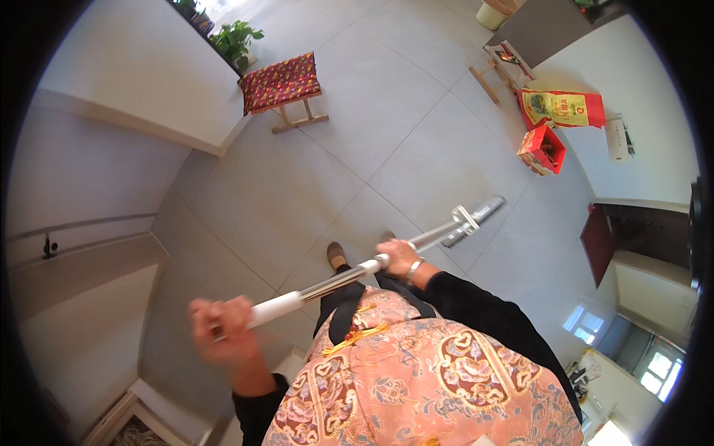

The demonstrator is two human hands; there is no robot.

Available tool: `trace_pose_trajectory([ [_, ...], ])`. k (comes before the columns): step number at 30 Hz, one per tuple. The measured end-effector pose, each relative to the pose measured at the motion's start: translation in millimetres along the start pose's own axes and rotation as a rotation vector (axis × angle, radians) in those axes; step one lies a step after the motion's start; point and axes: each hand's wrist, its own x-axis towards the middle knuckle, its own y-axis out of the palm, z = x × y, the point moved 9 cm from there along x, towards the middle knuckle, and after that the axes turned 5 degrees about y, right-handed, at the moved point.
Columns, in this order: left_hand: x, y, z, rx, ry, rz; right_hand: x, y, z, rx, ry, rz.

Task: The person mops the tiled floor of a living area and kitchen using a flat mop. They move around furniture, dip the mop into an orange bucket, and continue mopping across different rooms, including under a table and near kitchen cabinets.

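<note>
A floor mop (pixel 329 283) with a white and metal telescopic handle crosses in front of my body, from lower left to upper right. My left hand (pixel 223 323), slightly blurred, is wrapped around the white grip at the handle's end. Farther along the shaft, my right hand (pixel 399 257) grips it just past a white collar; a silver bracelet circles that wrist. At the far end, the narrow mop head (pixel 477 220) has a clear frame and a dark toothed edge. It appears at or close to the tiled floor (pixel 357 150), though contact is hard to judge.
A stool with a red patterned cushion (pixel 281 82) stands by a wall corner and a potted plant (pixel 234 42). To the right are a small low stool (pixel 505 67), a yellow-and-red bag (pixel 560 108) and an open red box (pixel 542 150). A dark red door (pixel 598 245) stands ajar.
</note>
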Motion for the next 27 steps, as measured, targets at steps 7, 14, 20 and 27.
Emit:
trace_pose_trajectory([
  [7,-83,-48,-172,0.432,0.504,-0.175,67,41,182,-0.071,-0.334,0.163],
  [14,-114,-12,-192,0.479,0.573,-0.083,116,75,270,-0.033,-0.586,0.183],
  [20,-65,23,-177,0.446,0.397,0.051,121,35,241,0.11,-0.504,0.014],
  [27,19,60,-109,0.271,0.267,0.161,86,-32,115,0.083,-0.183,-0.341],
])
